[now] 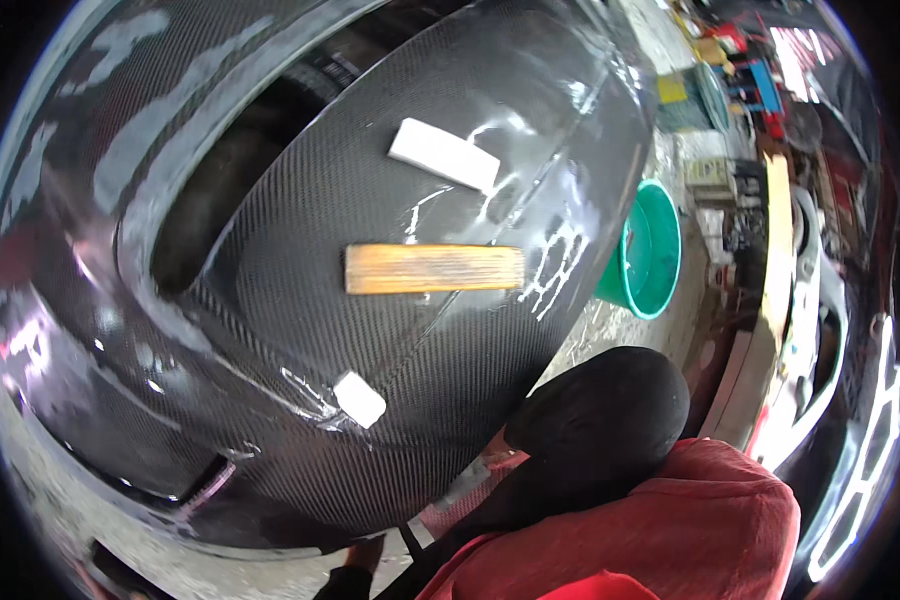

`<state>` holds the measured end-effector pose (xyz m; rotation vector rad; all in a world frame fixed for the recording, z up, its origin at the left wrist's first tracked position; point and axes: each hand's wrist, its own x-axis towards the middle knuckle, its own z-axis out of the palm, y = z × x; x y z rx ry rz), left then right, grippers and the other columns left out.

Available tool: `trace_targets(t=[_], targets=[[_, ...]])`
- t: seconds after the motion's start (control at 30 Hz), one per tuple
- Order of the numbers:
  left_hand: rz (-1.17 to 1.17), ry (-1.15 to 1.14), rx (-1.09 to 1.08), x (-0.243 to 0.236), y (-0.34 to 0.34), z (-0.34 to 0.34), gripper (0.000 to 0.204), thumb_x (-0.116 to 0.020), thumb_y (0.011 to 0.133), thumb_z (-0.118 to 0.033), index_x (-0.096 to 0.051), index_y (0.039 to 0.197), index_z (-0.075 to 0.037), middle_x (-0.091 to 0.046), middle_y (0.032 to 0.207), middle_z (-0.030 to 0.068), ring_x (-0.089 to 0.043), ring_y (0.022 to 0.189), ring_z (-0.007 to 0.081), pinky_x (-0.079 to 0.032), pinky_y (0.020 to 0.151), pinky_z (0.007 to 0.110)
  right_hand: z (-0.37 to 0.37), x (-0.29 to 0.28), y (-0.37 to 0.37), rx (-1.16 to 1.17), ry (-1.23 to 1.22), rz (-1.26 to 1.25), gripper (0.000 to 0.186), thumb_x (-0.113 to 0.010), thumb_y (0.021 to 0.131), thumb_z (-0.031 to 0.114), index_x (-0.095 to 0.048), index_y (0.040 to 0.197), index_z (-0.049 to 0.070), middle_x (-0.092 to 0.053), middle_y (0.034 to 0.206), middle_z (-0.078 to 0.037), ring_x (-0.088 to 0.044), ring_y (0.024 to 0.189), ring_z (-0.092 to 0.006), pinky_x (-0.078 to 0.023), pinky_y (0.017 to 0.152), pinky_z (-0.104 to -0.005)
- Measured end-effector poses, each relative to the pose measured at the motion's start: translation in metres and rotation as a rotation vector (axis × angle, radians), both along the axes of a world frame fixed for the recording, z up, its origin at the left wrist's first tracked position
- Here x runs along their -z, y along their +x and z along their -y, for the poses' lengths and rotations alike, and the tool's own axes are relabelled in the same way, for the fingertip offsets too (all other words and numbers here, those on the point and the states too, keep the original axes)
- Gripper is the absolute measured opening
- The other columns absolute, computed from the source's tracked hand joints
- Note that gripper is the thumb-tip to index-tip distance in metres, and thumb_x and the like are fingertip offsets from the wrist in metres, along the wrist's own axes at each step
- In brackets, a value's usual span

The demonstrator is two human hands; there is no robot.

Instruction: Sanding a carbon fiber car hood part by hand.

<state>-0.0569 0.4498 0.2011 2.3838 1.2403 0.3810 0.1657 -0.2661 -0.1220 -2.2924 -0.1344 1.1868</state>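
Observation:
A glossy black carbon-fibre car panel (pixel 300 215) fills most of the head view. Resting on it are a white oblong block (pixel 444 155), a wooden block (pixel 435 269) with streaked grain, and a small white block (pixel 360 400). My left hand (pixel 365 552), in a black sleeve, shows only in part at the panel's near edge, low in the view. Its fingers are hidden, so whether it grips anything cannot be told. No part of my right hand can be made out; red and black clothing covers the lower right. Neither hand is near the blocks.
A long dark opening (pixel 235 165) curves through the panel on the left. Beyond its right edge a green bucket (pixel 652 250) stands on the grey floor. Tools, boxes and a long pale board (pixel 776 240) crowd the right side. My black-clothed limb (pixel 600 415) is close to the panel's edge.

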Motion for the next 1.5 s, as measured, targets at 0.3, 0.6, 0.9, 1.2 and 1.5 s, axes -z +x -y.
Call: trace_targets(t=[0.3,0.6,0.9,1.2,1.5], targets=[[0.173,-0.195,0.014,0.010,-0.002,0.015,0.068,-0.073,0.098,-0.027,-0.046,0.153,0.002,-0.050,0.152,0.0268,-0.053,0.135,0.0349,-0.041,0.114,0.043,-0.034,0.000,-0.091,0.099,0.052,0.142,0.041,-0.062,0.098,0.027,-0.067,0.129,0.001,-0.072,0.123,-0.021,-0.068,0.112,-0.0297,-0.053,0.097,-0.0410],[0.206,-0.028,0.033,-0.022,-0.052,0.031,0.069,-0.075,0.097,-0.029,-0.047,0.152,0.002,-0.053,0.148,0.0278,-0.054,0.135,0.0358,-0.042,0.113,0.042,-0.056,0.004,-0.106,0.013,0.167,0.311,0.040,-0.062,0.098,0.027,-0.067,0.128,0.001,-0.072,0.122,-0.021,-0.069,0.110,-0.0291,-0.053,0.095,-0.0408],[0.614,-0.015,0.070,0.001,-0.092,0.021,0.057,-0.067,0.102,-0.015,-0.048,0.155,-0.009,-0.046,0.098,-0.0052,-0.043,0.088,0.0064,-0.038,0.080,0.020,-0.092,0.005,-0.079,-0.162,0.336,0.456,0.038,-0.062,0.098,0.026,-0.068,0.126,0.001,-0.073,0.120,-0.021,-0.069,0.108,-0.0285,-0.054,0.094,-0.0405],[0.758,-0.083,-0.021,-0.010,-0.154,0.017,0.058,-0.066,0.102,-0.012,-0.046,0.155,-0.007,-0.059,0.104,-0.0025,-0.053,0.093,0.0083,-0.044,0.084,0.023,-0.119,-0.072,0.002,0.266,0.337,0.435,0.035,-0.064,0.100,0.032,-0.074,0.114,0.001,-0.076,0.092,-0.006,-0.071,0.086,-0.0120,-0.056,0.072,-0.0308],[0.860,-0.132,-0.028,-0.034,-0.166,0.075,0.061,-0.068,0.100,-0.008,-0.045,0.156,-0.007,-0.056,0.098,-0.0037,-0.050,0.086,0.0058,-0.044,0.079,0.020,-0.094,-0.113,0.148,0.133,0.130,1.262,0.056,-0.077,0.090,0.039,-0.065,0.131,0.004,-0.067,0.124,-0.025,-0.064,0.113,-0.0413,-0.050,0.099,-0.0484]])
